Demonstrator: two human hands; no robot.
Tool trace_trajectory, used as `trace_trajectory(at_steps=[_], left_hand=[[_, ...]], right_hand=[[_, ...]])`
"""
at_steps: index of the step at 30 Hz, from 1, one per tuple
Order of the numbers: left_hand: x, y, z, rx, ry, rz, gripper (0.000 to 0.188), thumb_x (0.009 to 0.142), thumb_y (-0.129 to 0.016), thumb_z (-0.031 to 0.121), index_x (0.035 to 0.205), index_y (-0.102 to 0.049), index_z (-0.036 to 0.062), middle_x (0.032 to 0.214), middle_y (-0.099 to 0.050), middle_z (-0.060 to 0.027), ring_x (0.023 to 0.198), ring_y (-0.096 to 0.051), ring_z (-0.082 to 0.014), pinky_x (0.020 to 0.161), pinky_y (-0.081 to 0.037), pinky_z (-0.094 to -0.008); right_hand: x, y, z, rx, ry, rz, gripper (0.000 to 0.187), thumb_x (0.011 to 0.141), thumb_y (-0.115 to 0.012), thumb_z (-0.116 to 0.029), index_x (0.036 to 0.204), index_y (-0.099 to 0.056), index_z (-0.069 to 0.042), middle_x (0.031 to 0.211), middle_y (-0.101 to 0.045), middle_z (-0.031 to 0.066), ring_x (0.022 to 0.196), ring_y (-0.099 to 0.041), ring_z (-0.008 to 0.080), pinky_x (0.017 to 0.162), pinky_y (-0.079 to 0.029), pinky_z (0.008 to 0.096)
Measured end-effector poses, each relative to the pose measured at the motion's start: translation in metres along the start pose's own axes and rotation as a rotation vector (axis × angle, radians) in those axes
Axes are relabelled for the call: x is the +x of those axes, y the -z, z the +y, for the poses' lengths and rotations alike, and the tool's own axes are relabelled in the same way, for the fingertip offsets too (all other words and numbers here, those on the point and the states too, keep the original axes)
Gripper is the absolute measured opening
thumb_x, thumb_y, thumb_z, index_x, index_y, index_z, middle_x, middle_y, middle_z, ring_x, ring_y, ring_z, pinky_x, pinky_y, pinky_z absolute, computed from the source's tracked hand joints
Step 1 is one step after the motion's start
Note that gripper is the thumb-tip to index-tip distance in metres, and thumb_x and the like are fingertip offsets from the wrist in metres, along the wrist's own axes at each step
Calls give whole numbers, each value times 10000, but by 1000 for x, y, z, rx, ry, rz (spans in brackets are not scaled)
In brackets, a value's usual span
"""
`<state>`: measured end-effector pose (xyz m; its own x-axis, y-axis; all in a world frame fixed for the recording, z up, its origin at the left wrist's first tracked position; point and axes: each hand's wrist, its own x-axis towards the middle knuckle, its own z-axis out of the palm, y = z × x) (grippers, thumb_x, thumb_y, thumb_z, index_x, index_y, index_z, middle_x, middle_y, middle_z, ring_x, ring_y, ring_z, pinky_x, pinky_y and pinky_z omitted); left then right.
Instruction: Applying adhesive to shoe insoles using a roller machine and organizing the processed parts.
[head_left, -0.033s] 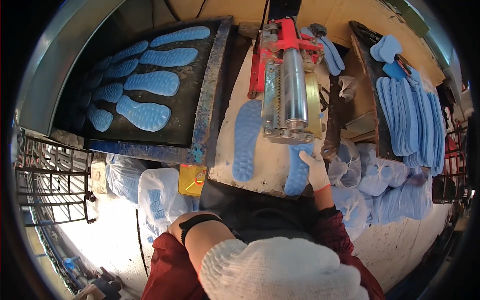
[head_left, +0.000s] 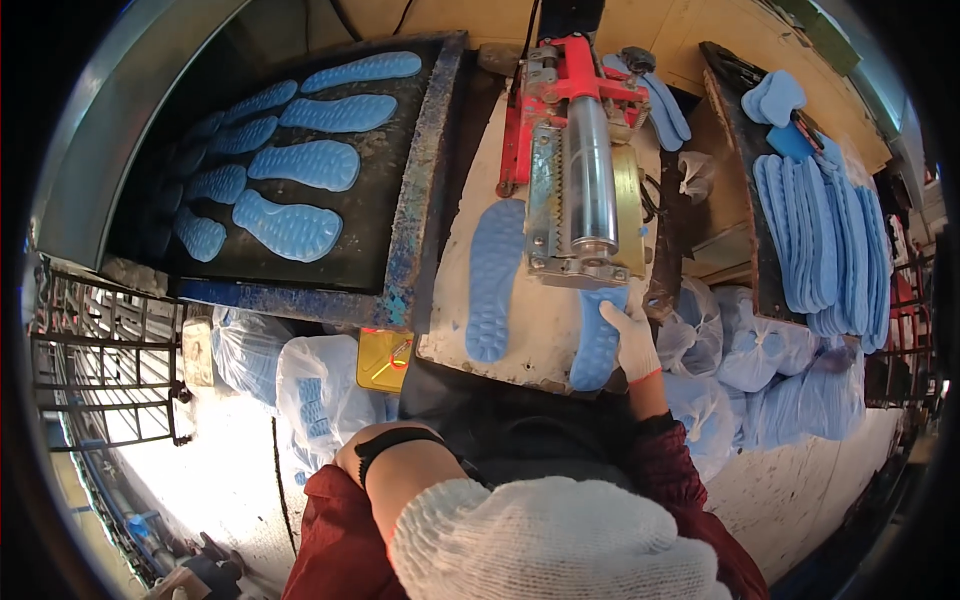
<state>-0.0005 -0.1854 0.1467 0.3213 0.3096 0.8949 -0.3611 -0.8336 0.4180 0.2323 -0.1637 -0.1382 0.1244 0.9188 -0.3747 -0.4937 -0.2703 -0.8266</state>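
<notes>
My right hand [head_left: 634,342], in a white knit glove, grips the right edge of a blue bumpy insole [head_left: 594,355]. That insole's far end lies under the front of a red-framed press with a steel cylinder [head_left: 592,180]. Another blue insole [head_left: 488,330] lies flat to its left on the pale worktable [head_left: 535,368], partly beneath the press. Close to the camera at the bottom is my left hand [head_left: 560,540], gloved in white, its fingers bent and pressed together. Whatever they may hold is hidden, and part of the hand is cut off by the lower edge.
At left, a dark tray with a worn blue rim [head_left: 405,215] bears several blue insoles [head_left: 305,165]. Stacked insoles [head_left: 810,230] stand on a side table at right. Filled clear plastic bags [head_left: 745,340] sit below on both sides. A yellow container [head_left: 382,362] is under the tray's corner.
My left hand has shifted very slightly left near the camera. The right hand and the insole stay in place.
</notes>
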Motion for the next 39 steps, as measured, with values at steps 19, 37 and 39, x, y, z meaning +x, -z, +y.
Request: trace_trajectory(at_steps=[19, 37, 39], left_hand=[[38, 65, -11, -303, 21, -728, 547, 943, -619, 187, 1433, -410, 67, 1295, -563, -134, 1043, -623, -340, 819, -540, -441], [-97, 65, -55, -92, 986, 219, 500, 973, -530, 200, 1405, -428, -31, 1110, -648, -118, 893, -604, -154, 823, -490, -283], [-96, 62, -67, 93, 951, 284, 638, 991, -539, 447, 1387, -435, -42, 1028, -653, -136, 843, -630, -172, 749, -513, -303]], right_hand=[[0, -7, 4, -48, 47, 13, 474, 911, -603, -22, 1369, -482, -36, 1194, -621, 42, 1030, -623, 163, 903, -520, 306], [-33, -24, -113, -743, 763, 351, 383, 932, -498, -15, 1312, -552, -23, 1215, -617, 106, 1129, -580, 212, 961, -455, 332], [-23, -31, -134, -950, 945, 343, 373, 916, -506, 6, 1276, -588, -51, 1223, -612, 127, 1129, -583, 261, 955, -463, 350]])
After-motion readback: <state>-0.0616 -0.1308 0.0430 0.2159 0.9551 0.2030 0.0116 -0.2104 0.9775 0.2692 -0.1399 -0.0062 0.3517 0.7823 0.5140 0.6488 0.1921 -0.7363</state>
